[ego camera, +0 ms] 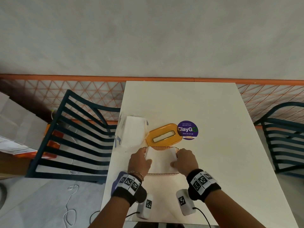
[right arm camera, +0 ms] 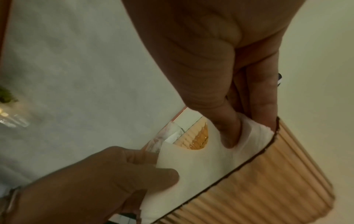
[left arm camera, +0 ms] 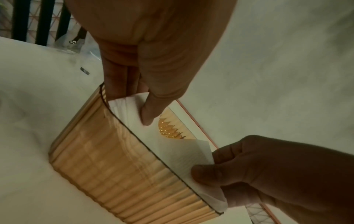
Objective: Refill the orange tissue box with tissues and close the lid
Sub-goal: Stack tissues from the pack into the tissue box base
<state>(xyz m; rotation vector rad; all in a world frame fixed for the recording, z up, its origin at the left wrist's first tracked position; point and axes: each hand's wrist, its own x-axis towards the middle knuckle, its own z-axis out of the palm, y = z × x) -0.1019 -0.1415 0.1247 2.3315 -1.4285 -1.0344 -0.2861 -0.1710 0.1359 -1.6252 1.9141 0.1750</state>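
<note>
The ribbed orange tissue box (ego camera: 162,173) stands open on the white table (ego camera: 213,162), just in front of me. A stack of white tissues (ego camera: 162,162) sits partly inside it. My left hand (ego camera: 145,156) pinches the stack's left end and my right hand (ego camera: 176,157) pinches its right end. In the left wrist view my left hand's thumb (left arm camera: 147,115) lies on top of the tissues (left arm camera: 172,148), with the fingers down inside the box wall (left arm camera: 118,166). The right wrist view shows my right hand (right arm camera: 247,130) gripping the tissues (right arm camera: 201,166) likewise. The orange lid (ego camera: 164,134) lies flat behind the box.
An opened plastic pack of white tissues (ego camera: 133,132) lies at the table's left edge beside the lid. A purple round sticker (ego camera: 187,130) is on the tabletop. Dark slatted chairs stand left (ego camera: 79,137) and right (ego camera: 286,137). The table's far end meets a wall.
</note>
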